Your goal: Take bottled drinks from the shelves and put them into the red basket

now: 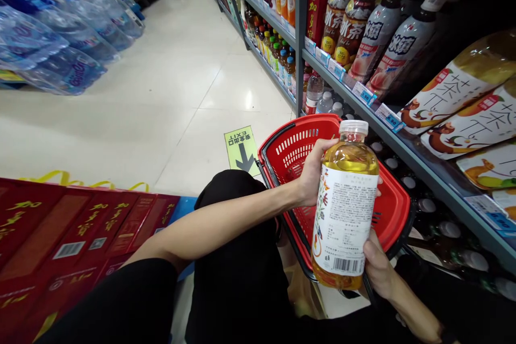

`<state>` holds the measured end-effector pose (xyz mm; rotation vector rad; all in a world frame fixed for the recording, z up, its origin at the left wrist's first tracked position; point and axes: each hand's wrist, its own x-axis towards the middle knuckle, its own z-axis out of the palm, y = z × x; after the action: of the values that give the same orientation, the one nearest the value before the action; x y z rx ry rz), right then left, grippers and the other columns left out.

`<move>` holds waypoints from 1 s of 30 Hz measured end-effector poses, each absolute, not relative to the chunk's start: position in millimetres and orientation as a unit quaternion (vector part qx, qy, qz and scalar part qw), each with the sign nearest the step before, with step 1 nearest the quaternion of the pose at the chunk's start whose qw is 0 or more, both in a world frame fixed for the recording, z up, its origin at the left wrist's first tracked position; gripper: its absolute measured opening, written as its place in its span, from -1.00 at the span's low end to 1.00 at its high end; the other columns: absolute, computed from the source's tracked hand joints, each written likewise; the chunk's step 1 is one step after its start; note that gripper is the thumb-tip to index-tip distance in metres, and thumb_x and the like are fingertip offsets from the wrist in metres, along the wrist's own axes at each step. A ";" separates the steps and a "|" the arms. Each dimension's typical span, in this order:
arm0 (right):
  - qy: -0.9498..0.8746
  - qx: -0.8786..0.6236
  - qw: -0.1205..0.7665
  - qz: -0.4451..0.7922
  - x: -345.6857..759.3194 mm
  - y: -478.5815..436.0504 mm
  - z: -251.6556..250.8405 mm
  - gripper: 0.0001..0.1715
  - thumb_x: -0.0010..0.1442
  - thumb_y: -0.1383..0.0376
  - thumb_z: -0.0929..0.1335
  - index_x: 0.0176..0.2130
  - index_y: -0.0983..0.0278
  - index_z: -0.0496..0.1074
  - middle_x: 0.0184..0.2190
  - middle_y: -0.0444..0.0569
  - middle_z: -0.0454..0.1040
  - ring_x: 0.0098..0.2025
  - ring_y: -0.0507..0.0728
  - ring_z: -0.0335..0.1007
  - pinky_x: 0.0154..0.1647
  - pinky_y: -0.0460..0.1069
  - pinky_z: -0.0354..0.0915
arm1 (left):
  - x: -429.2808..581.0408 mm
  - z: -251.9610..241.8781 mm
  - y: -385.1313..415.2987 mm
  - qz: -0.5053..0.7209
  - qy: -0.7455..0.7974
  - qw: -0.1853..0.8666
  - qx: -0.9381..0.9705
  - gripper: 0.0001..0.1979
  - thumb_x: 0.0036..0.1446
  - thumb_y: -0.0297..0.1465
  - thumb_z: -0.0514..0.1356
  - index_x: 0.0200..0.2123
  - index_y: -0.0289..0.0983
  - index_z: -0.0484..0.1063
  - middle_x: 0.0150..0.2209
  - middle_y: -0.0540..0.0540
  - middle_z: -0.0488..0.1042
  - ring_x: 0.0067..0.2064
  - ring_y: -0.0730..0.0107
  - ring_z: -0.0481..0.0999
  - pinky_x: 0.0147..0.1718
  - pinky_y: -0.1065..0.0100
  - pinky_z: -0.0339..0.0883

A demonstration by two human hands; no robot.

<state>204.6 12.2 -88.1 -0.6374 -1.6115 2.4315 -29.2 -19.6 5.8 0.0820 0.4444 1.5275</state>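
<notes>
Amber tea bottle held over the basket

Left hand (316,172) grips the bottle's (344,209) shoulder; right hand (377,266) cups its base, label facing up. It hangs above the red basket (393,209). Likely inspection step; next, lowering it in needs a steady two-handed descent.

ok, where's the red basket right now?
In the head view the red basket sits right of centre, low down beside the drinks shelf, directly behind the tea bottle held by the left hand and right hand.
</notes>
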 end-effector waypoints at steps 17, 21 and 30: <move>-0.530 -0.179 0.083 0.825 189.2 13.9 -57.1 -0.45 0.31 -0.19 0.37 0.00 0.13 0.62 -0.13 0.02 0.67 0.04 0.35 0.57 0.03 0.16 0.51 | -28.1 6.6 -19.7 0.664 0.194 0.721 0.048 -0.31 0.06 0.05 0.10 0.03 -0.38 0.51 -0.22 -0.31 0.67 -0.16 -0.03 0.66 -0.11 0.05 0.49; -0.532 -0.166 0.080 0.827 185.3 12.8 -52.0 -0.46 0.32 -0.18 0.36 -0.05 0.13 0.64 -0.11 0.02 0.67 0.07 0.35 0.55 0.10 0.16 0.47 | -27.0 10.1 -20.9 0.657 0.220 0.718 0.066 -0.27 0.08 0.08 0.06 0.05 -0.39 0.51 -0.21 -0.34 0.67 -0.13 -0.07 0.66 -0.11 0.01 0.49; -0.561 -0.154 0.079 0.810 180.5 15.8 -40.6 -0.45 0.32 -0.19 0.37 -0.05 0.15 0.65 -0.18 0.01 0.67 -0.11 0.27 0.60 -0.07 0.09 0.52 | -27.2 8.0 -21.5 0.661 0.239 0.707 0.077 -0.29 0.06 0.07 0.10 0.02 -0.41 0.51 -0.19 -0.39 0.66 -0.13 -0.09 0.66 -0.09 0.00 0.50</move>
<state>180.5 15.8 -40.6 -0.4614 -1.6787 2.4234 -27.2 -21.5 8.0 0.1703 0.5316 1.4686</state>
